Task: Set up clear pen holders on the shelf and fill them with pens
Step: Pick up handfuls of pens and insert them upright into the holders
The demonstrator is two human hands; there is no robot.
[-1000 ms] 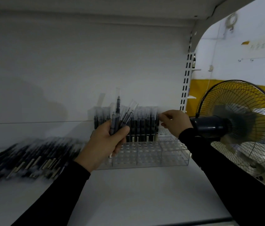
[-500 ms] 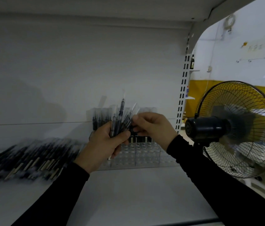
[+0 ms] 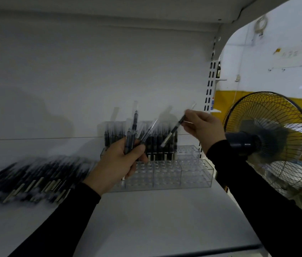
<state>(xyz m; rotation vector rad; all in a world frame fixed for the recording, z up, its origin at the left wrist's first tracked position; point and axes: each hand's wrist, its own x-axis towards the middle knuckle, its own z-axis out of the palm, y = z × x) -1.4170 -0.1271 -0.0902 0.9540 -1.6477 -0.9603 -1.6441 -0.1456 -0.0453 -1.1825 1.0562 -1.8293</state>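
A clear pen holder [image 3: 194, 175] with rows of round holes stands on the white shelf [image 3: 146, 219] against the back wall. Its back rows hold upright black pens [image 3: 155, 140]; the front and right holes are bare. My left hand [image 3: 115, 166] grips a small bunch of pens [image 3: 133, 134] upright in front of the holder. My right hand [image 3: 202, 127] pinches a single pen [image 3: 172, 132], tilted with its tip down-left, above the holder's right part.
A large pile of loose black pens [image 3: 29, 180] lies on the shelf at the left. A standing fan [image 3: 269, 145] is close beside the shelf's right end. A slotted upright [image 3: 209, 86] bounds the shelf on the right, with another shelf overhead.
My right hand went from the holder to the bunch in my left hand, took one pen out, and now holds it up to the right. My left hand stayed in place.
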